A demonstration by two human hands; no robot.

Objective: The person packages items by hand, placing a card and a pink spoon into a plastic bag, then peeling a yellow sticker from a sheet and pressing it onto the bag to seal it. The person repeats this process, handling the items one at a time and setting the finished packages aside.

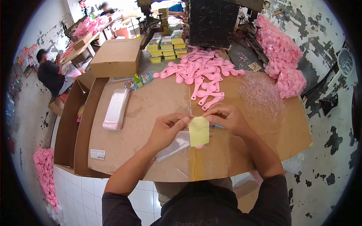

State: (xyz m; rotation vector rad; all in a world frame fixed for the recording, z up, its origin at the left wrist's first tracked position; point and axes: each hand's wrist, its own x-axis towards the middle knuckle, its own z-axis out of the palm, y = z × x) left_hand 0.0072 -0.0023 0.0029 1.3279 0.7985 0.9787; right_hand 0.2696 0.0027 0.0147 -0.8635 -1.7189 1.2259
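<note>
A pale yellow card [199, 132] hangs upright just above the cardboard tabletop. My left hand [168, 129] pinches its upper left corner with thumb and fingertips. At the upper right corner, my right hand [227, 117] has its thumb and fingers closed on the card too. The rounded end of a pink plastic piece [200, 146] peeks out below the card; the rest is hidden. A clear plastic bag [174, 145] lies under my left wrist. Something thin and blue [218, 126] shows by my right thumb, too small to name.
Pink measuring spoons [200, 67] are heaped beyond my hands. A stack of clear bags [116, 109] lies left, near a closed carton [115, 56]. Yellow card stacks [166, 47] stand behind. Pink shreds [262, 92] lie right. A person [51, 73] sits far left.
</note>
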